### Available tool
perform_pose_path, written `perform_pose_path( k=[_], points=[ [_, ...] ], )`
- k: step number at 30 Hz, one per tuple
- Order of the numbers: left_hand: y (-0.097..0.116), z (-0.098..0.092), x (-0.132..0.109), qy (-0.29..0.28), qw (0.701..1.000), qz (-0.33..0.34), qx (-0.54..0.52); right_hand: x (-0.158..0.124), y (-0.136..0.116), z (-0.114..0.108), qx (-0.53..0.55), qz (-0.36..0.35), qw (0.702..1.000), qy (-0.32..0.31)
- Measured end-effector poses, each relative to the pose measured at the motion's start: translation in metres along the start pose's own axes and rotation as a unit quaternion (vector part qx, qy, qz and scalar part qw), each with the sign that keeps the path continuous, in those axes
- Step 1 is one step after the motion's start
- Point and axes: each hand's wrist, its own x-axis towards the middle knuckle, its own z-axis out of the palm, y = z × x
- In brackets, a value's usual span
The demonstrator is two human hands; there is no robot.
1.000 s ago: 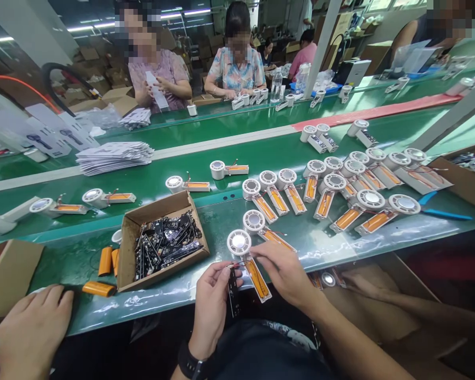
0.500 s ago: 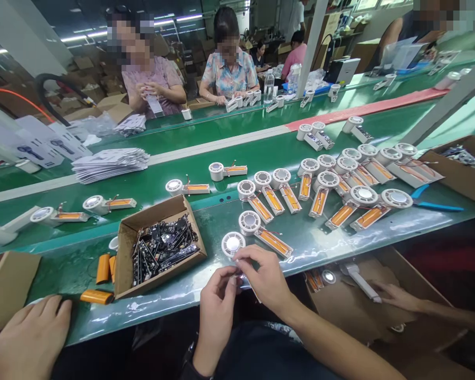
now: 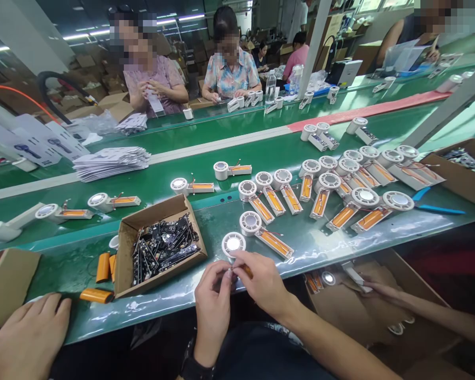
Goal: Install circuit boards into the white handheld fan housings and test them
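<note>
My left hand [image 3: 214, 306] and my right hand [image 3: 261, 279] are close together at the belt's near edge. Their fingertips pinch a small part of a white unit with a round head [image 3: 233, 244]. Its orange battery [image 3: 246, 271] shows only as a sliver between my fingers, and the rest of its handle is hidden. Next to my hands lies a similar unit [image 3: 271, 243] with thin red wires. A tray of black circuit boards [image 3: 162, 248] sits to my left.
A cardboard box [image 3: 121, 258] holds the boards, with loose orange batteries [image 3: 103, 267] beside it. Several units lie on the green belt [image 3: 301, 248]. Blue-handled pliers [image 3: 435, 209] lie at right. Another person's hand [image 3: 31, 338] rests at lower left; another [image 3: 374, 287] reaches into a box below right.
My hands have drawn closer, and the black board seen in my left hand earlier is now hidden. The held unit has swung beneath my fingers. The hand at lower right has moved within the box.
</note>
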Motion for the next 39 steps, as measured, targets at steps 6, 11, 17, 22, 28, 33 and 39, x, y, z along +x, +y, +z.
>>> perform_pose_path(
  k=[6,11,17,22,28,33,39],
  points=[
    [0.007,0.002,0.004,-0.007,0.997,-0.054,-0.055,0.000,-0.004,0.001,0.125,0.086,0.988,0.025],
    [0.003,0.001,0.009,-0.035,0.988,-0.112,-0.104,0.003,-0.009,-0.002,0.154,0.133,0.979,0.022],
    [-0.003,0.003,0.014,-0.003,0.979,-0.119,-0.166,-0.003,-0.011,0.003,0.023,0.008,1.000,0.013],
    [0.001,0.001,0.009,-0.012,0.975,-0.124,-0.182,-0.006,-0.011,0.006,-0.027,-0.024,0.999,0.020],
    [0.001,-0.002,0.004,-0.008,0.964,-0.159,-0.211,0.000,-0.009,-0.001,0.130,0.100,0.986,0.027],
    [0.002,0.001,0.002,-0.007,0.959,-0.171,-0.225,0.004,-0.009,-0.006,0.094,0.097,0.991,0.023],
    [0.003,0.002,0.002,-0.007,0.960,-0.162,-0.228,0.003,-0.009,-0.005,-0.025,-0.031,0.999,0.009]
  ],
)
